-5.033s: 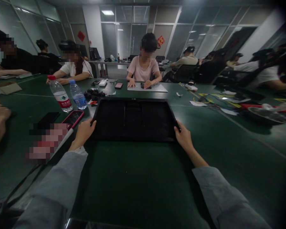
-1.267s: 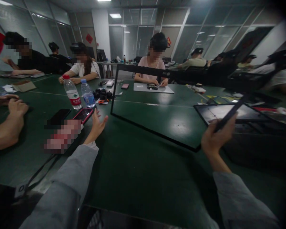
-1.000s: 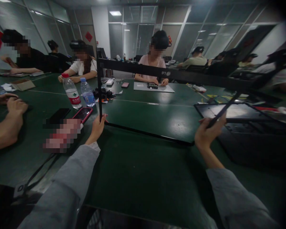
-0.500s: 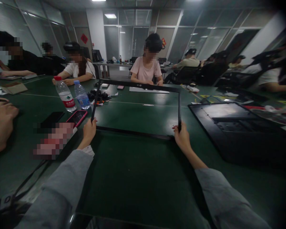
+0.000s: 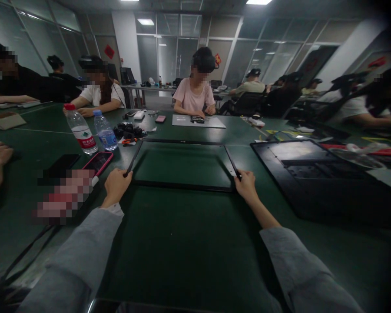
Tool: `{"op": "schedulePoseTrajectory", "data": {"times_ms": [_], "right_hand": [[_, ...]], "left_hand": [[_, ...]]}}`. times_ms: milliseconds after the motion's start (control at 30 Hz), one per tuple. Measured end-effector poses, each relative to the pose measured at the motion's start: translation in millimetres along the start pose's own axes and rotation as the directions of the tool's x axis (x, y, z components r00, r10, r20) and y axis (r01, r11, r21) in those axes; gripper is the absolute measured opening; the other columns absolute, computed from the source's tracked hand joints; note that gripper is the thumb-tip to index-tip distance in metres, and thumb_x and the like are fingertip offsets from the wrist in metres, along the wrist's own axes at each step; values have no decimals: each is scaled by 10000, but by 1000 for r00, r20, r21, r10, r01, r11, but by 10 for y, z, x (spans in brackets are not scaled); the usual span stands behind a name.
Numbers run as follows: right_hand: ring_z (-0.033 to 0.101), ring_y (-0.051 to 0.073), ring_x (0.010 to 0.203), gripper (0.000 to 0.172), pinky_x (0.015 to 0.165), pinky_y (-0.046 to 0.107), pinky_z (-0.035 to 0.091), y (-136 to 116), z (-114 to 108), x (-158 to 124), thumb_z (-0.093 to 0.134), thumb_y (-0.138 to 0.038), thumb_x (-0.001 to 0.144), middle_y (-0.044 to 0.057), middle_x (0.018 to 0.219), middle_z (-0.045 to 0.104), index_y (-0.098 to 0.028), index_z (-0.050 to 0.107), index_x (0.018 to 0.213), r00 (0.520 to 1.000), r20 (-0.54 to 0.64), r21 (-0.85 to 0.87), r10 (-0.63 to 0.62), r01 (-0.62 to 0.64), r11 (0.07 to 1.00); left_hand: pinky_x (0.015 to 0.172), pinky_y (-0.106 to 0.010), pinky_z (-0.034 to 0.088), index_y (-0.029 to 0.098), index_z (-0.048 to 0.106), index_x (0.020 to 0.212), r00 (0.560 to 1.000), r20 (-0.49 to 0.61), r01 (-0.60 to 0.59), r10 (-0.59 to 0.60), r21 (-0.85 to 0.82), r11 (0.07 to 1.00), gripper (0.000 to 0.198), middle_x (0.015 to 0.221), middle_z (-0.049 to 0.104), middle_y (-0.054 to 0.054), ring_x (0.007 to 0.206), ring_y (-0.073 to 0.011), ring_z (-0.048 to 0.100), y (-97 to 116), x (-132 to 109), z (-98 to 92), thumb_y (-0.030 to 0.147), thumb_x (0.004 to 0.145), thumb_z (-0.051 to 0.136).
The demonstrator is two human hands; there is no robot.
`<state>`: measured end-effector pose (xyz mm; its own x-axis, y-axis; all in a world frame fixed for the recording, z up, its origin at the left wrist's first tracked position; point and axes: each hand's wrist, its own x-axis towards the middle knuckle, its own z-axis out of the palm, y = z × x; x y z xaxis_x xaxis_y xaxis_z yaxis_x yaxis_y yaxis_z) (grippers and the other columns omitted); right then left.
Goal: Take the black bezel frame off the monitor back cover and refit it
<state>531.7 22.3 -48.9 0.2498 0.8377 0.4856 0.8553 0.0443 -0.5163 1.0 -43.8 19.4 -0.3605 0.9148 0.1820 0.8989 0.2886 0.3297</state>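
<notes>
While the left hand and right hand clamp their fingers on its short sides, the head view shows the black monitor bezel left of the black back panel. It looks light, bendy and prone to crack if twisted, so grip opposite sides evenly.

Ceiling lights are shining, but everything is looking dim. A black panel is gleaming. The right edge is looking dark and stretched.
</notes>
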Motion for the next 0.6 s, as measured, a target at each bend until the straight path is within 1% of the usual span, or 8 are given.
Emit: {"op": "schedulePoseTrajectory", "data": {"times_ms": [100, 300, 400, 467, 600], "right_hand": [[544, 351, 1078, 462, 1029, 562, 454, 32, 21, -16, 524, -307, 841, 174, 1050, 582, -135, 721, 1222, 999, 24, -30, 21, -20, 999], [544, 368, 1124, 462, 1019, 544, 457, 91, 47, -28, 536, -312, 851, 196, 1110, 578, -118, 722, 1227, 997, 77, -94, 33, -25, 995], [545, 363, 1126, 493, 1025, 546, 450, 91, 49, -24, 543, -314, 843, 188, 1103, 598, -122, 690, 1271, 998, 61, -70, 24, -20, 997], [550, 358, 1117, 525, 1038, 556, 437, 79, 51, -16, 530, -303, 836, 178, 1072, 626, -112, 654, 1310, 999, 39, -39, 10, -8, 999], [570, 342, 1052, 524, 1025, 549, 438, 46, 54, -17, 509, -284, 817, 168, 1025, 656, -112, 641, 1294, 999, 15, -9, -28, 29, 1000]], "left_hand": [[833, -401, 528, 221, 781, 1214, 1000, 13, 7, -7, 11, 1000, 486, 1228, 702, -152, 1102, -336, 668, -21, 20, 23, 509, 978, 471], [856, -367, 518, 208, 763, 1240, 1000, 26, -16, 15, 36, 999, 449, 1268, 705, -141, 1125, -309, 673, -42, 41, 64, 433, 965, 488], [870, -366, 518, 217, 746, 1266, 999, 36, -3, 3, -9, 1000, 444, 1302, 696, -128, 1129, -299, 677, -61, 73, 77, 412, 942, 513], [893, -371, 517, 213, 737, 1269, 998, 49, 30, -27, -47, 998, 447, 1307, 697, -123, 1142, -301, 677, -79, 104, 84, 407, 919, 537], [926, -383, 520, 190, 723, 1253, 996, 61, 74, -69, -96, 993, 453, 1306, 701, -126, 1164, -312, 672, -102, 145, 90, 413, 893, 563]]}}
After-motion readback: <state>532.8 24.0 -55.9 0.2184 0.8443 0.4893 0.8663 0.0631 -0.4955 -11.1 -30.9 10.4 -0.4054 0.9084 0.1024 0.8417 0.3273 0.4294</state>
